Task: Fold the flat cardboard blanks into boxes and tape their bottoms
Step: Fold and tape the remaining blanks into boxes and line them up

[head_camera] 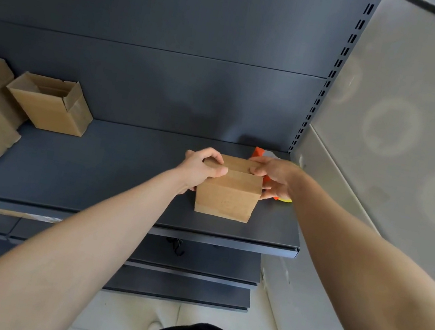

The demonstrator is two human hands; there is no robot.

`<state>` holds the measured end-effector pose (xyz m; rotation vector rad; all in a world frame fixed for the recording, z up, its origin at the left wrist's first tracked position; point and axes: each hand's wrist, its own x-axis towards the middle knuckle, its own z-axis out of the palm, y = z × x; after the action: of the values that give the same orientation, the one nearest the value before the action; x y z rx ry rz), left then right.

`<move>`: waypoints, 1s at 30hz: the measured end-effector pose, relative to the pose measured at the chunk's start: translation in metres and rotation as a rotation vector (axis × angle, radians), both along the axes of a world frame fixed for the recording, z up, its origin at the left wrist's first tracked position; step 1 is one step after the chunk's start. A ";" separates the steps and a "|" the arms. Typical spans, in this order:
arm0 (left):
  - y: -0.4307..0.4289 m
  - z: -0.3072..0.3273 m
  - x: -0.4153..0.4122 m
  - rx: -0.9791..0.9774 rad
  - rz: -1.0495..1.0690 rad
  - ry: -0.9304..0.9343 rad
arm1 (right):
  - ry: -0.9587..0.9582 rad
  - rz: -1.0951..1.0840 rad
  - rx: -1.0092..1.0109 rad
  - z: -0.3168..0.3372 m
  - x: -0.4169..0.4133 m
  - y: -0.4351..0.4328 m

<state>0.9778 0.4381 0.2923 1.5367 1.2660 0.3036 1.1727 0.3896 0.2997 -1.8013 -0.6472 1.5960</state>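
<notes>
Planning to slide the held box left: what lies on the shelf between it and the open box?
Bare shelf only, besides the left hand gripping the box; head view.

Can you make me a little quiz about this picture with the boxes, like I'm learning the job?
1. True or false: the left hand and the right hand both hold the small box.
2. What peeks out behind the right hand? A) an orange object B) scissors C) a cup
3. Fill in: on the shelf, the open-topped box stands to the ____ of the small box.

Key: 1 true; 2 A; 3 left.
</notes>
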 end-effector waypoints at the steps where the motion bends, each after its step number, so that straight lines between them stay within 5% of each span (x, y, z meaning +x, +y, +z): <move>1: 0.000 0.001 0.004 0.019 0.022 0.003 | -0.006 0.001 0.001 0.001 -0.001 0.000; 7: 0.005 0.001 0.019 0.087 0.061 -0.003 | 0.052 -0.073 0.076 -0.004 0.010 -0.008; 8: 0.005 0.001 0.019 0.096 0.052 -0.003 | -0.020 -0.151 0.103 -0.005 0.014 -0.009; 10: 0.005 0.000 0.020 0.110 0.039 -0.006 | -0.456 -0.207 0.104 -0.011 0.025 -0.010; 12: 0.005 -0.001 0.021 0.117 0.033 -0.004 | -0.796 -0.026 0.021 -0.020 0.033 -0.011; 19: 0.007 0.002 0.025 0.106 0.049 0.044 | -1.072 0.296 -0.205 -0.063 0.038 -0.010; 23: 0.008 0.002 0.026 0.096 0.061 0.037 | -0.956 0.212 -0.218 -0.069 0.046 -0.007; 26: 0.008 0.003 0.025 0.087 0.064 0.024 | -0.910 0.145 -0.024 -0.043 0.053 -0.010; 30: 0.010 0.003 0.025 0.087 0.049 0.010 | -0.453 -0.125 0.198 0.016 0.066 -0.016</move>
<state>1.0023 0.4483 0.2948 1.5841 1.3148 0.3874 1.2386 0.3732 0.3154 -2.0191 -0.8434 1.0066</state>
